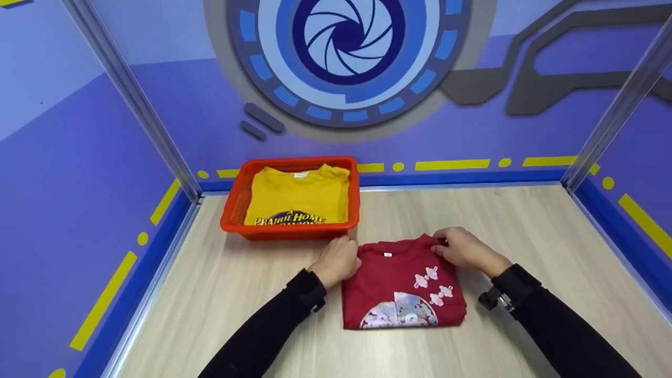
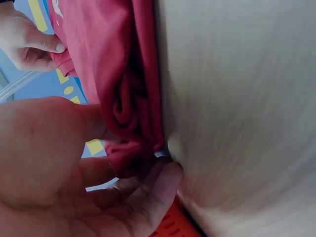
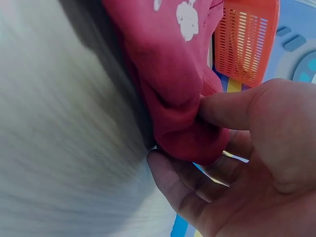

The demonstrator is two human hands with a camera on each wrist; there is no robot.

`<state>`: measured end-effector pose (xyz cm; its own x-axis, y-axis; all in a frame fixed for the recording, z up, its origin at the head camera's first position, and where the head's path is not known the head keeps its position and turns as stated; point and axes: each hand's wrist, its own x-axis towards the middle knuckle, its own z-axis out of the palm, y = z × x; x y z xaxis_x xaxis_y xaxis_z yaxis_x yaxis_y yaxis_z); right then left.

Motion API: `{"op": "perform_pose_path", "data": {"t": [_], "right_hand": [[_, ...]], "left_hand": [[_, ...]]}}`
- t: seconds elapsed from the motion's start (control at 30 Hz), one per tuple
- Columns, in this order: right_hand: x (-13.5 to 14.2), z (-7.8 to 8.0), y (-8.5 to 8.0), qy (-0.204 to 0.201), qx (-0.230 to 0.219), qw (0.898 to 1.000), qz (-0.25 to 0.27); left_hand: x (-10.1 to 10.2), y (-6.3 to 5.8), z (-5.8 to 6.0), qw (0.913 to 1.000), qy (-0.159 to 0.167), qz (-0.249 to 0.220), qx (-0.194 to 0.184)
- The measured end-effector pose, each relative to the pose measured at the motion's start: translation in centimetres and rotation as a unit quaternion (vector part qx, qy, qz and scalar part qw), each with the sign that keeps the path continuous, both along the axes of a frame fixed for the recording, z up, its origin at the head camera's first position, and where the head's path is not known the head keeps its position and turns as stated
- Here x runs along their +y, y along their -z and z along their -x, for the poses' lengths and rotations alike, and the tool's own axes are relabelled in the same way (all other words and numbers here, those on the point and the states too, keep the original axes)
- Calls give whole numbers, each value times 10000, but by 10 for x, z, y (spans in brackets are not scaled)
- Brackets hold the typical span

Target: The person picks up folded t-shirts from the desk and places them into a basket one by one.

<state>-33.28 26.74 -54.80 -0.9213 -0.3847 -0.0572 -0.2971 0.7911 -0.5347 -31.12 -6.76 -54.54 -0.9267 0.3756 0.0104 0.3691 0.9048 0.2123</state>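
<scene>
A folded red shirt (image 1: 401, 278) with pale flower patches and a patterned half-circle lies on the table, its collar toward the back wall. My left hand (image 1: 338, 260) grips its back left corner; the left wrist view shows the thumb on top of the rolled layers (image 2: 126, 108) and the fingers beneath. At the back right corner my right hand (image 1: 462, 249) pinches the fabric. In the right wrist view, the thumb presses on the red cloth (image 3: 173, 108) while the fingers curl under its edge.
Behind my left hand stands a red plastic basket (image 1: 294, 233) holding a folded yellow shirt (image 1: 299, 197) with printed lettering. The wood-grain table (image 1: 504, 220) is bounded by a blue-purple back wall (image 1: 399, 142) and side walls with metal corner posts.
</scene>
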Motion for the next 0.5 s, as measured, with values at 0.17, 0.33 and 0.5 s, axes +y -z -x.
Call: {"op": "perform_pose_path", "data": {"t": [0.17,0.33,0.5], "right_hand": [[3,-5,-7,97,-10,9997,235],[8,-13,-25,191,22,9985,503],[13,-19,-52,152,356,9960,801]], "left_hand": [[-3,-2,-3,9986,-95,-419,-323],[-11,-20,-10,9914,78,-1222,-468],[-27,-55,-15,9823,440,-1790,-345]]}}
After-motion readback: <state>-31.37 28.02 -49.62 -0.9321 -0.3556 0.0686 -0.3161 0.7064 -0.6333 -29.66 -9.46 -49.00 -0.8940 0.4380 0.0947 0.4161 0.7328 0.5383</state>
